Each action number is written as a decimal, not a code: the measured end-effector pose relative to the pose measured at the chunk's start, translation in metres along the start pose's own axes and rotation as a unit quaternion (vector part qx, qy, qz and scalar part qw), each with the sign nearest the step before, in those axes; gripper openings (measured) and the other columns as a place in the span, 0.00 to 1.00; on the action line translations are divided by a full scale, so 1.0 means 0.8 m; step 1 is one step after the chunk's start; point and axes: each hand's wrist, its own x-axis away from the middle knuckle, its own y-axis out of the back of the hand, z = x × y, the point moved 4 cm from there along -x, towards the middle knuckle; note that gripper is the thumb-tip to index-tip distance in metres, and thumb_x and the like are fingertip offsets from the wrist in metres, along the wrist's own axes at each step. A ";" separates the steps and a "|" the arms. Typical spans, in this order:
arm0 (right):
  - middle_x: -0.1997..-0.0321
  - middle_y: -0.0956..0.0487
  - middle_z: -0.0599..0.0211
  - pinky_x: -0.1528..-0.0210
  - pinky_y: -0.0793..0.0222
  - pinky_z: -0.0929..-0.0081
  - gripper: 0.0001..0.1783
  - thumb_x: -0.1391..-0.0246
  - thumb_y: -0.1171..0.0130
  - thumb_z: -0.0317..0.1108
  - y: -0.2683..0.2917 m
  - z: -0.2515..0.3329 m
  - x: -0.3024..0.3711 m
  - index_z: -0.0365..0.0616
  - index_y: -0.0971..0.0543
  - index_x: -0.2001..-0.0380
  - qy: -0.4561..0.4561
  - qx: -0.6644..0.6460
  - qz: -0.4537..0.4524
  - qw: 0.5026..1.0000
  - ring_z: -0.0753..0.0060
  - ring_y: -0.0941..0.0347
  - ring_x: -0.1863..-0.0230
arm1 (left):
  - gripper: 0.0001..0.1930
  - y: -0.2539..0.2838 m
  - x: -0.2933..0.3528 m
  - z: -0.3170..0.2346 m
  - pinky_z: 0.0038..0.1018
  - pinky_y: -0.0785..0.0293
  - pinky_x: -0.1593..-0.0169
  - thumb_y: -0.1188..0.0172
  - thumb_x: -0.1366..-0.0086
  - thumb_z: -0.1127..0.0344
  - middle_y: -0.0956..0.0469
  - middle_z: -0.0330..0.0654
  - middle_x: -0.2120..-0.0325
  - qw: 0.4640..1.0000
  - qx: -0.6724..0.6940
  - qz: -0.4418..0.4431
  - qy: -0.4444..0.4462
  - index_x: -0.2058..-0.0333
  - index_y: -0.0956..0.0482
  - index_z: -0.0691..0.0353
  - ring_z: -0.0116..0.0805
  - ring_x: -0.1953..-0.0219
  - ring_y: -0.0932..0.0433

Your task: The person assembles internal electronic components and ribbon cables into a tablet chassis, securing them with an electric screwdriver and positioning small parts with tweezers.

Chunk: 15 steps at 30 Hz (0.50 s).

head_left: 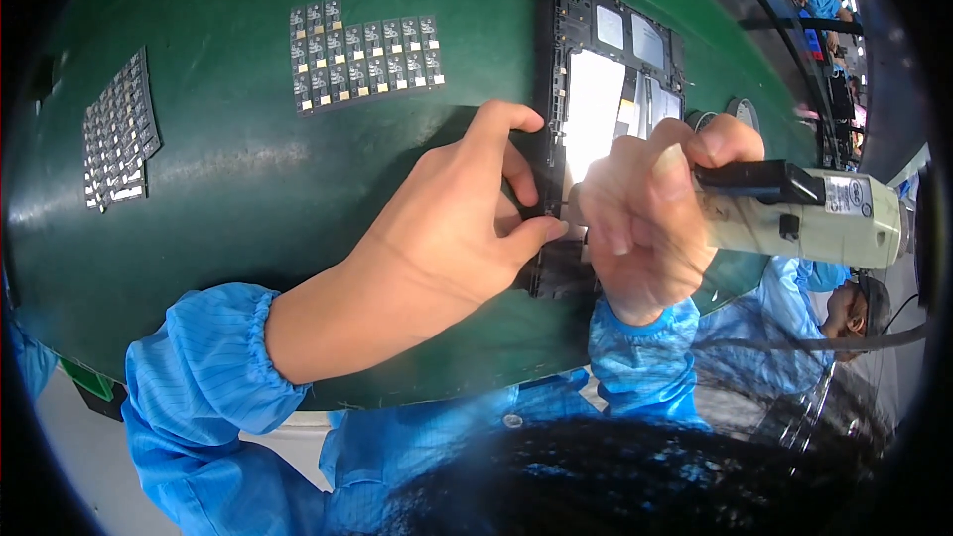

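Observation:
A black rectangular device casing (553,69) with bright white and silver panels lies on the green table, right of centre. My left hand (437,213) grips its left side, index fingertip and thumb on the edge with the other fingers curled between them. My right hand (645,203) is wrapped round a cream electric screwdriver (754,226) with a black lever. The screwdriver is held over the casing's near part, its body stretching to the right. My right fingers and wrist cover its front end, so I cannot tell whether the tip touches anything.
Two sheets of small dark parts with pale tabs lie on the green table (248,228): one sheet (367,60) beyond my left hand, another sheet (121,134) at far left. A round item (742,114) stands behind the casing. A person in blue (764,347) is at the right.

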 end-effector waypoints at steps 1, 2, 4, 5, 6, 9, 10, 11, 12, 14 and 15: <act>0.69 0.27 0.67 0.68 0.29 0.75 0.21 0.55 0.35 0.16 0.001 0.000 0.000 0.44 0.31 0.61 -0.002 -0.005 -0.005 1.000 0.76 0.29 0.71 | 0.32 0.000 0.000 -0.001 0.27 0.20 0.66 0.33 0.43 0.78 0.24 0.46 0.64 1.000 0.005 0.002 0.003 0.41 0.38 0.64 0.32 0.67 0.19; 0.69 0.27 0.67 0.68 0.29 0.75 0.21 0.55 0.35 0.16 -0.002 0.002 0.001 0.44 0.31 0.61 -0.002 -0.004 -0.005 1.000 0.76 0.29 0.71 | 0.32 0.000 0.000 -0.002 0.27 0.20 0.65 0.33 0.43 0.78 0.24 0.46 0.64 1.000 0.010 0.004 0.006 0.42 0.38 0.64 0.32 0.67 0.19; 0.74 0.29 0.68 0.73 0.30 0.75 0.21 0.55 0.37 0.13 -0.011 0.002 0.002 0.43 0.33 0.63 -0.024 -0.058 -0.005 0.998 0.76 0.30 0.76 | 0.32 0.000 0.000 -0.001 0.27 0.19 0.65 0.33 0.43 0.78 0.24 0.47 0.63 1.000 0.007 0.003 0.008 0.42 0.38 0.64 0.32 0.67 0.18; 0.74 0.29 0.68 0.73 0.30 0.75 0.21 0.55 0.37 0.13 -0.012 0.001 0.003 0.43 0.33 0.63 -0.024 -0.057 -0.005 0.998 0.76 0.30 0.76 | 0.32 0.000 -0.001 0.000 0.27 0.19 0.65 0.33 0.43 0.77 0.24 0.47 0.63 1.000 0.003 0.001 0.010 0.42 0.38 0.64 0.32 0.67 0.18; 0.74 0.29 0.67 0.75 0.31 0.75 0.21 0.55 0.39 0.11 -0.015 0.002 0.002 0.43 0.34 0.63 -0.011 -0.046 0.017 0.999 0.75 0.30 0.77 | 0.32 0.000 -0.001 0.000 0.27 0.19 0.65 0.33 0.43 0.77 0.24 0.47 0.63 1.000 0.003 0.001 0.010 0.42 0.38 0.64 0.32 0.67 0.18; 0.75 0.30 0.66 0.75 0.30 0.74 0.21 0.55 0.41 0.09 -0.014 0.000 0.000 0.42 0.36 0.62 0.008 -0.042 0.032 0.999 0.74 0.29 0.78 | 0.32 0.000 -0.001 -0.001 0.28 0.19 0.65 0.32 0.43 0.76 0.24 0.48 0.63 1.000 -0.005 -0.006 -0.005 0.42 0.38 0.64 0.33 0.67 0.18; 0.75 0.30 0.66 0.75 0.30 0.74 0.22 0.55 0.41 0.09 -0.014 -0.001 -0.001 0.42 0.36 0.62 -0.006 -0.067 0.028 0.997 0.74 0.29 0.78 | 0.32 0.000 -0.002 -0.002 0.28 0.20 0.65 0.32 0.43 0.76 0.24 0.48 0.63 1.000 0.002 -0.002 0.001 0.42 0.37 0.64 0.33 0.67 0.18; 0.75 0.29 0.65 0.75 0.30 0.74 0.22 0.55 0.41 0.09 -0.014 -0.001 -0.001 0.42 0.35 0.62 -0.021 -0.093 0.023 0.995 0.74 0.29 0.77 | 0.32 -0.001 -0.002 -0.004 0.28 0.20 0.65 0.32 0.43 0.76 0.24 0.48 0.62 1.000 0.008 0.002 0.007 0.42 0.37 0.64 0.32 0.67 0.18; 0.75 0.29 0.65 0.75 0.30 0.74 0.22 0.55 0.41 0.09 -0.015 -0.001 -0.001 0.42 0.35 0.62 -0.019 -0.094 0.024 0.995 0.74 0.29 0.77 | 0.32 0.000 -0.001 -0.004 0.28 0.20 0.65 0.32 0.43 0.76 0.24 0.48 0.62 1.000 0.007 0.000 0.006 0.42 0.37 0.64 0.32 0.67 0.18; 0.74 0.28 0.64 0.75 0.29 0.75 0.22 0.55 0.40 0.10 -0.017 -0.002 0.001 0.42 0.35 0.61 -0.023 -0.089 0.034 0.995 0.74 0.28 0.77 | 0.32 0.001 0.000 -0.002 0.36 0.24 0.67 0.31 0.44 0.74 0.22 0.52 0.68 1.000 0.004 -0.019 -0.009 0.45 0.38 0.68 0.46 0.72 0.20; 0.74 0.28 0.64 0.75 0.29 0.75 0.22 0.55 0.40 0.10 -0.017 -0.001 0.001 0.42 0.35 0.61 -0.019 -0.088 0.035 0.995 0.74 0.28 0.77 | 0.32 0.000 -0.001 -0.001 0.36 0.24 0.67 0.31 0.44 0.74 0.22 0.52 0.68 1.000 0.003 -0.020 -0.013 0.45 0.38 0.68 0.46 0.72 0.20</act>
